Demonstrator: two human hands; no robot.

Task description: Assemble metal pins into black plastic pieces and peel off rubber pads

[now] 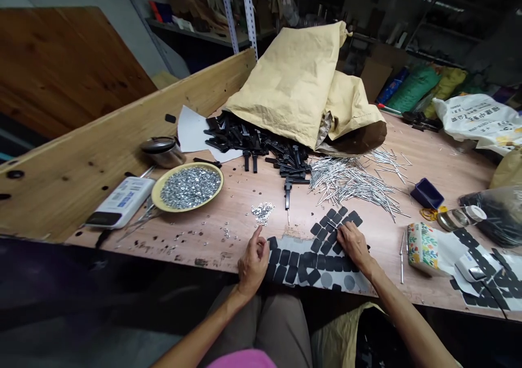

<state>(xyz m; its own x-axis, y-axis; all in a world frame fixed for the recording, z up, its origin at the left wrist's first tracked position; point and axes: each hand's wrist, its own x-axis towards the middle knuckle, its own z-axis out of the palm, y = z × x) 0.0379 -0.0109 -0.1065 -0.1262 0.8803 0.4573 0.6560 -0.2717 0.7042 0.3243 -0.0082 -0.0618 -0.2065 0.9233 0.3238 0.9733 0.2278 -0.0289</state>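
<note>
My left hand (253,262) is at the table's front edge, its index finger and thumb drawn close together; whatever they may hold is too small to make out. Just beyond its fingertips lies a small pile of silvery washer-like rings (263,212). My right hand (354,244) rests over rows of black rounded pads (324,234), its fingers closed. A thin dark piece shows by its fingertips, but I cannot tell what it is. Between the hands, a pale sheet (296,243) carries more black pads. Farther back lies a black plastic part (287,188) with a thin metal pin pointing toward me.
A yellow bowl (220,186) of small metal rings stands left, beside a white scale-like device (122,202) and a metal pot (163,151). Black plastic parts (261,139) and metal pins (354,180) spill below a paper sack (293,85). Right are a blue tray (427,194) and floral box (423,245).
</note>
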